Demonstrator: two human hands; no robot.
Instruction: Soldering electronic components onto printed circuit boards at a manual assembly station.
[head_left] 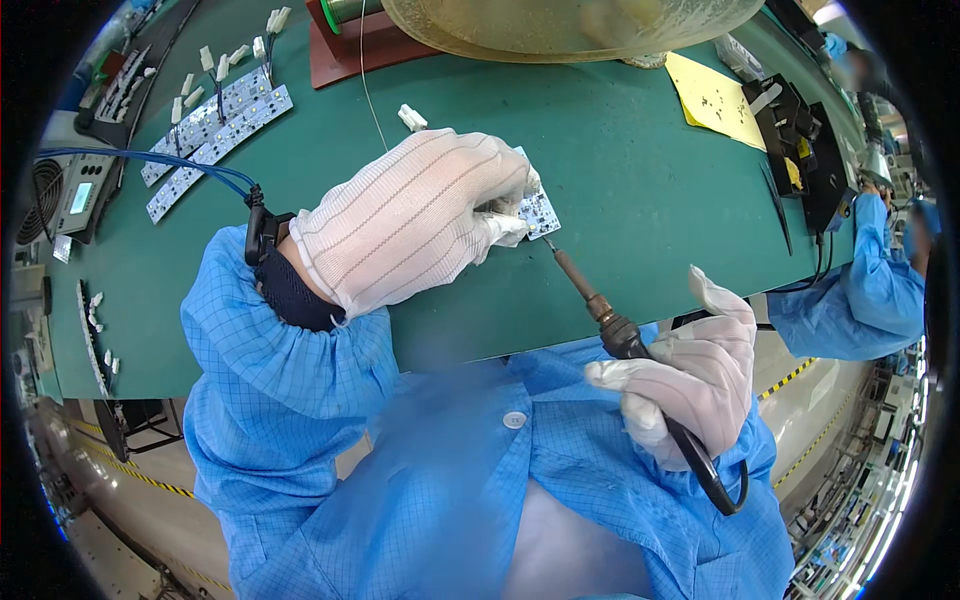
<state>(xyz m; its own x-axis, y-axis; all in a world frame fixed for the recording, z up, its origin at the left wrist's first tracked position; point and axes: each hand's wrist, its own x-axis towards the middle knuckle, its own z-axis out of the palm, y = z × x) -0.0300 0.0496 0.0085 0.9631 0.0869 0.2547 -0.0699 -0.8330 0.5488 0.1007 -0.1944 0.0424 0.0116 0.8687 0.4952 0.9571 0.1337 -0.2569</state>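
I hold the left hand point(420, 215) over the printed circuit board point(541, 213), inward from the counter's point(650, 215) near edge; its fingers are narrow, their grip indeterminable. My right hand's point(700, 370) fingers hold the soldering iron point(613, 322), tip at the board's near end.

- Gloved hands of the wearer: two, the left hand point(420, 215) and the right hand point(700, 380).
- Soldering iron point(619, 333): one.
- Circuit board point(541, 216) at the left hand: one.
- Loose-looking white connector point(412, 118) just beyond that hand: one.
- Board strips point(222, 150), upper left: two.
- White plugs point(222, 68) about those strips: at least seven, some crowded together.
- Wire spool point(347, 9): one.
- Yellow sheet point(708, 98): one.
- Dark tweezers point(777, 205): one pair.
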